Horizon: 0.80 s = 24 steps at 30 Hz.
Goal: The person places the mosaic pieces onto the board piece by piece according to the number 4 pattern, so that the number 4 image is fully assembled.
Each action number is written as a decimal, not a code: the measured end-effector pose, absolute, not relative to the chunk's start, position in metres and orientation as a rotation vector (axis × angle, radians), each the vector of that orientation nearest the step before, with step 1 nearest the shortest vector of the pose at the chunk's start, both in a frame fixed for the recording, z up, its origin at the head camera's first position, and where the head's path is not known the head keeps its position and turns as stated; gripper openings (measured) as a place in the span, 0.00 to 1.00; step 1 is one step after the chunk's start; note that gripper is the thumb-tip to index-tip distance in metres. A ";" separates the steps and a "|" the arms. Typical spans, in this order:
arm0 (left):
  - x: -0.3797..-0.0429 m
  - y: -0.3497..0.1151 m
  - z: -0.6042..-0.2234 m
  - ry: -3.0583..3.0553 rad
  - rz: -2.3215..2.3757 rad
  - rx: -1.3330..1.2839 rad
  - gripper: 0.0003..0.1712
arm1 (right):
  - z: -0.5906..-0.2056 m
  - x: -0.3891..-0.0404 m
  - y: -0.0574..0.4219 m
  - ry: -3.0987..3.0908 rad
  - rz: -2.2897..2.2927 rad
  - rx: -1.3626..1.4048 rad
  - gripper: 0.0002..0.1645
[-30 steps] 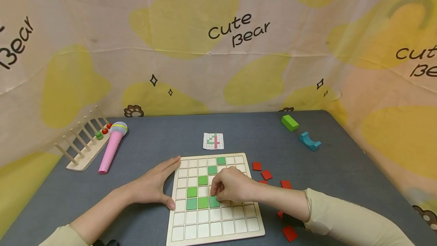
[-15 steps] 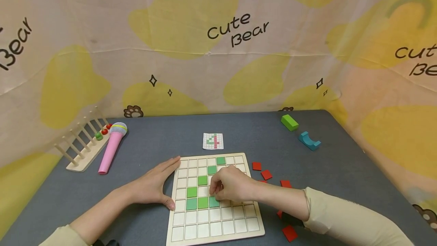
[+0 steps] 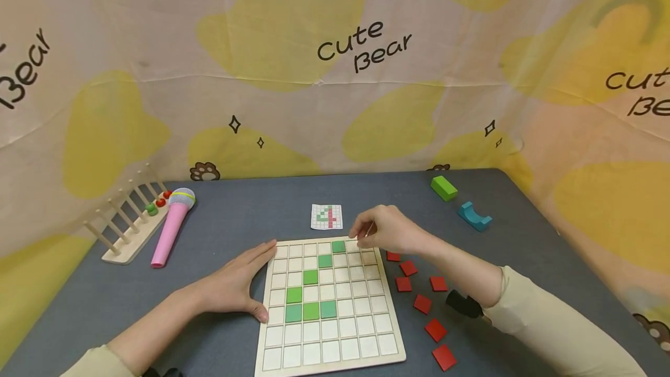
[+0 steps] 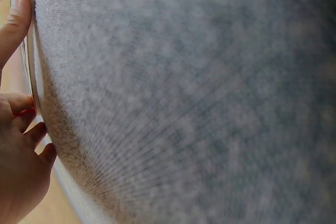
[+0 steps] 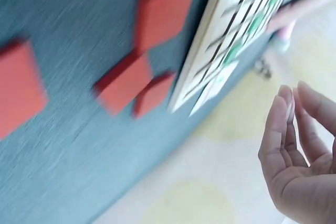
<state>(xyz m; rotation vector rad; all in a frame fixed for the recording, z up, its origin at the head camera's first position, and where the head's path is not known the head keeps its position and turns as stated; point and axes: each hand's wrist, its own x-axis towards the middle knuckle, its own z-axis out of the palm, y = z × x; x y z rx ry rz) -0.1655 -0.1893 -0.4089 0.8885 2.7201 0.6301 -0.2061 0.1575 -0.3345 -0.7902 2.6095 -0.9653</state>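
Note:
A wooden grid board [image 3: 331, 365] with white squares lies on the table. Several green tiles [image 3: 311, 277] sit in its cells, in a slanting line and a short row. My left hand [image 3: 230, 281] rests along the board's left edge, fingers at the far corner and thumb [image 3: 256, 309] lower down. Over the far right corner of the board hovers my right hand [image 3: 389, 230]. In the right wrist view its bent fingers [image 5: 274, 135] come near the thumb with nothing seen between them. Several red tiles [image 3: 435, 330] are scattered on the table right of the board.
Behind the board lies a small pattern card [image 3: 327, 217] showing a green and red figure. A pegged wooden rack [image 3: 125, 246] and a pink toy microphone [image 3: 170, 234] are at left. A green block [image 3: 444, 188] and blue arched block [image 3: 474, 216] stand far right.
My right hand has let go of a green tile, which now shows in its cell, and moved up and away to the board's far right corner. My left hand stays put.

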 end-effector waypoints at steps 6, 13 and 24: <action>-0.165 -0.189 -0.408 2.720 0.634 0.882 0.75 | -0.339 -0.231 0.188 2.577 -0.992 -0.769 0.12; -0.165 -0.190 -0.408 2.714 0.634 0.864 0.76 | -0.356 -0.250 0.216 2.436 -0.966 -0.793 0.17; -0.166 -0.189 -0.411 2.722 0.645 0.876 0.76 | -0.369 -0.254 0.227 2.326 -0.904 -0.833 0.19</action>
